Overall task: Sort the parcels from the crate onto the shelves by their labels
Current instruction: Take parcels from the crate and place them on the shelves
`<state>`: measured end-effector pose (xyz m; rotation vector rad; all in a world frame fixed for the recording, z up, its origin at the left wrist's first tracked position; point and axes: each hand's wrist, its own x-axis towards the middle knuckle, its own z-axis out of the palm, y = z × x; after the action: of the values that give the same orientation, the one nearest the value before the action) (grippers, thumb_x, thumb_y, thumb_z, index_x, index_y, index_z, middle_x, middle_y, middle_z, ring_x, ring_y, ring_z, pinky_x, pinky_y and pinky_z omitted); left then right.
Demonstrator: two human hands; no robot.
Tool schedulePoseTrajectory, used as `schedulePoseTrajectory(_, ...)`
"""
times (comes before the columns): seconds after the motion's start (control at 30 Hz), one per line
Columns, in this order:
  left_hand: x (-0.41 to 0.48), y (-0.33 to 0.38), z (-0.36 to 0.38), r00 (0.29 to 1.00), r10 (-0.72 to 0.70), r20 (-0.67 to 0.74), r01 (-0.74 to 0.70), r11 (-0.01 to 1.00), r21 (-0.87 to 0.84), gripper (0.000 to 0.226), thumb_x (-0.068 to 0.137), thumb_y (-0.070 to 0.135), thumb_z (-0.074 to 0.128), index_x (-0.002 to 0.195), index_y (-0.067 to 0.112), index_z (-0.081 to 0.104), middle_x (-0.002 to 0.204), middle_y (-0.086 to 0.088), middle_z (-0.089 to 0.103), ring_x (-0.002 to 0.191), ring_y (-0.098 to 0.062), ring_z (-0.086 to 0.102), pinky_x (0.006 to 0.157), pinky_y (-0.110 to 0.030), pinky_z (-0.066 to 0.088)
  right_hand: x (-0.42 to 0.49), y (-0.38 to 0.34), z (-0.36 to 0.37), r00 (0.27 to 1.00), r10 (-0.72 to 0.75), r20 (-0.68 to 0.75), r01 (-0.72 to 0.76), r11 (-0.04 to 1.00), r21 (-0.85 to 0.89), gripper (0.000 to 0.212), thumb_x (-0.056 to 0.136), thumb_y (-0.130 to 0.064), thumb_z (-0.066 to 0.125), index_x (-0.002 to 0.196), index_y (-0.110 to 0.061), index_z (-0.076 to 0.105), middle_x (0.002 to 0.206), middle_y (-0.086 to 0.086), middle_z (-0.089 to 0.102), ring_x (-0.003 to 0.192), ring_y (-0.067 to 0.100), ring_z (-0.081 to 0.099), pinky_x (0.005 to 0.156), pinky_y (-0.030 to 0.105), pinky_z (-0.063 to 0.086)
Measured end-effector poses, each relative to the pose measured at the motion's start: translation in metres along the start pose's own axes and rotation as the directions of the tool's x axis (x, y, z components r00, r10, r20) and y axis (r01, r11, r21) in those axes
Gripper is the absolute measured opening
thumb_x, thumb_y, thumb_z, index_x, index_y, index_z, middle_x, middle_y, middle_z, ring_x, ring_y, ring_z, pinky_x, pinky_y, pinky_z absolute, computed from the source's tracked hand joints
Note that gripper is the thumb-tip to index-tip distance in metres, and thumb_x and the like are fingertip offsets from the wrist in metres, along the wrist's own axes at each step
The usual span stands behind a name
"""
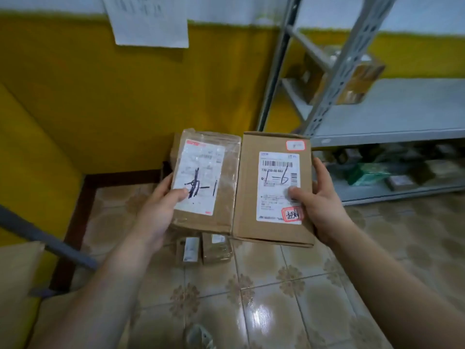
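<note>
Left hand [156,212]: grips the taped parcel [226,195] by its left edge. The thumb lies flat on the lower corner of its label and the other fingers are curled behind, mostly out of sight.
Right hand [320,205]: grips the cardboard box [249,197] by its right edge. The thumb presses on the label and the fingers wrap round the side, close together.
Taped parcel: held up in front of the person, label facing up. The white waybill [198,177] carries a dark hand-written mark ending in "1".
Cardboard box: held level with the taped parcel, their inner edges touching. Its waybill [279,185] has a barcode, a hand-written "1-6" and a red stamp at the lower corner.
Floor parcels [203,249]: two small ones lie side by side on the tiled floor [276,298], under the held pair.
Shelving [402,109]: a grey metal rack to the right, by the yellow wall [125,84]. A taped brown parcel [357,79] sits on the upper board, and blurred goods are on the lowest.
Wall paper [148,21]: a white sheet pinned high up, its print unreadable.
</note>
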<state>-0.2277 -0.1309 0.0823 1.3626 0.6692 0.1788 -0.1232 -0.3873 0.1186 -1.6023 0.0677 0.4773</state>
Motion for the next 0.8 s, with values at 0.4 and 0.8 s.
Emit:
schedulePoseTrajectory(0.4,-0.150,0.014,0.298,0.881,0.032,0.471,-0.084,0.992,0.090,0.037,0.098,0.019,0.045,0.128,0.037,0.056,0.107,-0.006,0.073,0.089,-0.028,0.070,0.068,-0.038,0.055,-0.189,-0.010,-0.309,0.891,-0.148,-0.429,0.208,0.973,0.097,0.084,0.089,0.005,0.063,0.151,-0.038,0.025,0.109,0.005,0.067,0.082,0.026,0.075,0.060,0.038,0.061)
schedulePoseTrajectory(0.8,-0.183,0.048,0.519,0.731,0.076,0.678,-0.210,0.971,0.117,0.029,0.099,0.021,0.043,0.122,0.034,0.056,0.097,-0.005,0.074,0.064,-0.020,0.067,0.056,-0.034,0.054,-0.207,-0.029,-0.489,0.685,-0.221,-0.694,0.368,0.927,0.068,0.080,0.089,-0.002,0.067,0.151,-0.036,0.028,0.126,0.008,0.059,0.089,0.024,0.074,0.060,0.035,0.061)
